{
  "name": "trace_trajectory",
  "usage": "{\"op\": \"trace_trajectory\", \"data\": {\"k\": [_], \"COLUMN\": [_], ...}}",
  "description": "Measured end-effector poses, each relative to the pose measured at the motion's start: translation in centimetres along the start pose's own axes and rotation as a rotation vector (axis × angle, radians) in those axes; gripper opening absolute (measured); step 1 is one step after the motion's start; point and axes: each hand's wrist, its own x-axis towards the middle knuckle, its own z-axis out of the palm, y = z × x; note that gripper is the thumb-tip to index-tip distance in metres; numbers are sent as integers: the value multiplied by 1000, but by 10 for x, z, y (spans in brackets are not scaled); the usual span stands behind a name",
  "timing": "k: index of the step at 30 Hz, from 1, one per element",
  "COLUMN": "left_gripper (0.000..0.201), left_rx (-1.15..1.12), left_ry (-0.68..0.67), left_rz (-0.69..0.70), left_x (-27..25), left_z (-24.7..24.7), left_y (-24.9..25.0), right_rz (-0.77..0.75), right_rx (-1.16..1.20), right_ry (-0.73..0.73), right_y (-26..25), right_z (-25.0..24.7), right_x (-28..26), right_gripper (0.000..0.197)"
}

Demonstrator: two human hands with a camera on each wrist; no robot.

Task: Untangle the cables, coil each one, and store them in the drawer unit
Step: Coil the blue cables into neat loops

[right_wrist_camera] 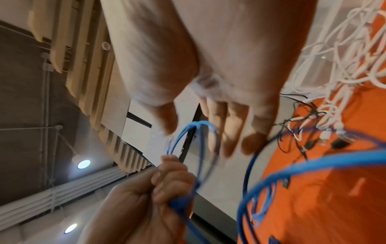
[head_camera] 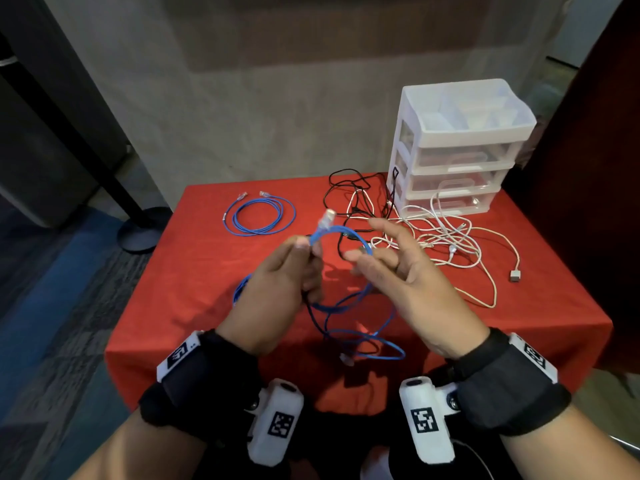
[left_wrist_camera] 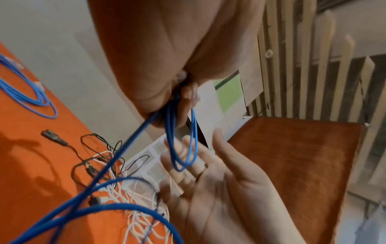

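Red cloth covers the table (head_camera: 214,271). Above it, the left hand (head_camera: 277,289) grips a blue cable (head_camera: 346,233) in loops; the right hand (head_camera: 408,271) hovers beside them, fingers spread wide, near the drawer unit (head_camera: 460,147).

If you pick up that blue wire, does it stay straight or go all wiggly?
Probably wiggly: the blue cable droops in loose loops below the left hand gripping it. It seems a bit springy too, since its loops stay rounded. Likely light, as one hand holds it up.

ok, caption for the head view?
Left hand grips half-coiled blue cable, right hand open beside it; tangled cables await by drawer unit.
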Motion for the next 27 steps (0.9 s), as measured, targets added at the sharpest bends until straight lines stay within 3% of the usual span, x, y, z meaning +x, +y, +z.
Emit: {"op": "trace_trajectory", "data": {"k": [3, 6, 8, 11, 17, 21, 27], "left_gripper": [27, 27, 27, 27, 30, 30, 25], "left_rx": [-183, -254, -252, -241, -148, -41, -150], "left_ry": [99, 140, 169, 203, 281, 250, -69], "left_rz": [33, 45, 40, 38, 8, -5, -118], "left_x": [11, 19, 20, 21, 18, 12, 0], "left_z": [-11, -24, -32, -47, -67, -68, -53], "left_y": [8, 15, 20, 25, 22, 19, 14], "right_rz": [124, 160, 187, 183, 48, 7, -120], "right_rx": [-122, -363, -414, -503, -833, -807, -402], "right_ry": [-245, -391, -413, -428, -444, -300, -32], "right_y": [18, 41, 48, 45, 38, 18, -3], "right_z": [4, 3, -2, -13, -45, -66, -54], "right_x": [-13, -25, -28, -28, -26, -19, -3], "right_gripper": [62, 27, 9, 5, 20, 12, 16]}}
